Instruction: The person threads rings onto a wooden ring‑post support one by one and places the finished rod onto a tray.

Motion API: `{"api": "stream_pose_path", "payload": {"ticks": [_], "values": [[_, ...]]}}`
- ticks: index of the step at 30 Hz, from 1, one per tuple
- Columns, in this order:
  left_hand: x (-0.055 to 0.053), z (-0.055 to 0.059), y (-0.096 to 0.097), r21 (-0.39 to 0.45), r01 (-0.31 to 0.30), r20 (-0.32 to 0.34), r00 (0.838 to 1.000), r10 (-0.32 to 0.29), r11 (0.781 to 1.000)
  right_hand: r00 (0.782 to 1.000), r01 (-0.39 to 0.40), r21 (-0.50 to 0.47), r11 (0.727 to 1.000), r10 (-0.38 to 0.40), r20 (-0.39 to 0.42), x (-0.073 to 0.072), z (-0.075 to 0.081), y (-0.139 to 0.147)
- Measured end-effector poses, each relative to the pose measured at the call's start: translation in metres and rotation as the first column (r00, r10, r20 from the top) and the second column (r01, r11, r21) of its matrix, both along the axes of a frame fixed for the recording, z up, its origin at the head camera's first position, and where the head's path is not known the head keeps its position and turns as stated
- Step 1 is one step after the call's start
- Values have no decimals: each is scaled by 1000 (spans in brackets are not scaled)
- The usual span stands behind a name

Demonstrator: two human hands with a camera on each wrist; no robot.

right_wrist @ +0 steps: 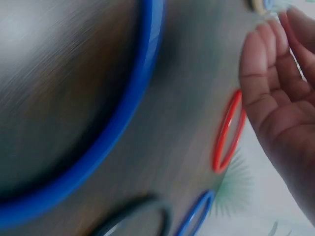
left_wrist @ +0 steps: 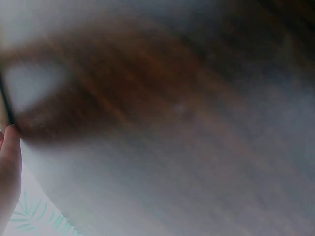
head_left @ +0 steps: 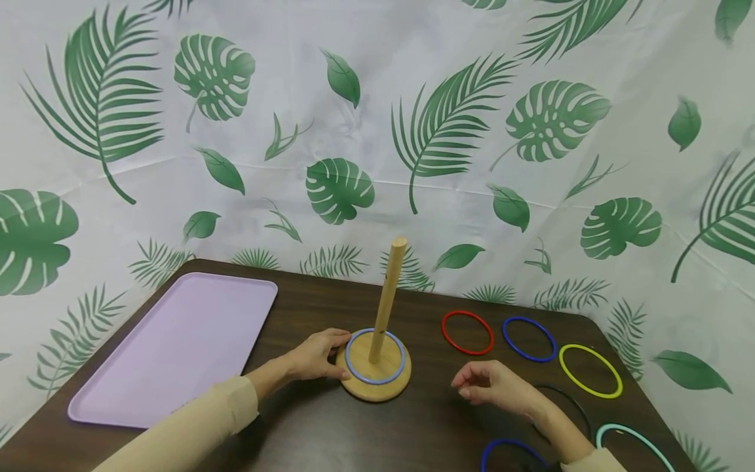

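A wooden ring-toss stand (head_left: 386,301) rises upright from a round base near the middle of the table. Around the foot of its peg lies a periwinkle ring (head_left: 355,375), flat on the base. My left hand (head_left: 315,356) grips the left side of that base, thumb at the front and fingers behind. In the left wrist view only part of the left hand (left_wrist: 9,172) shows, against the base's edge. To the right of the stand my right hand (head_left: 492,387) hovers over the table, fingers loosely bent and holding nothing; its palm side (right_wrist: 280,98) shows in the right wrist view.
On the right lie a red ring (head_left: 444,333), a blue ring (head_left: 554,347), a yellow ring (head_left: 620,387), a black ring (head_left: 580,410), a turquoise ring (head_left: 639,436) and another blue ring (head_left: 485,454). A lilac tray (head_left: 194,347) occupies the left side. Behind the table (head_left: 330,426) hangs a leaf-print cloth (head_left: 366,131).
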State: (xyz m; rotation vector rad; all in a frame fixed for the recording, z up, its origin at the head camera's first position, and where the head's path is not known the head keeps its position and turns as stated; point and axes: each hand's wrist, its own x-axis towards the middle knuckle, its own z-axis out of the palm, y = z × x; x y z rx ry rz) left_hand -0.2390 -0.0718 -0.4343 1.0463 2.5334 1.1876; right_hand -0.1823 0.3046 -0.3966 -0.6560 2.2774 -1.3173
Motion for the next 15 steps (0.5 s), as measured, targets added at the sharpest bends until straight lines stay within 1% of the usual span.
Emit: {"api": "stream_pose_path", "payload": {"ticks": [2,4,7,9,12,15], "values": [[0,0,0,-6,-1,-8,1000,1,1000,996,-88,3,996,88,-21,6,-2,11],[0,0,0,-12,-2,-21,1000,1,1000,985,-166,9,986,166,-47,10,-4,20],[-1,1,-1,-18,0,-27,1000,0,1000,969,-244,18,970,244,-43,16,-5,32],[-1,1,-1,-17,3,-28,1000,-3,1000,964,-262,36,964,263,-30,20,-6,37],[-1,1,0,-10,7,-21,1000,-7,1000,965,-262,68,963,264,-14,25,-7,43],[-1,0,0,-10,8,-15,1000,-8,1000,966,-253,106,962,256,-18,28,-9,46]]}}
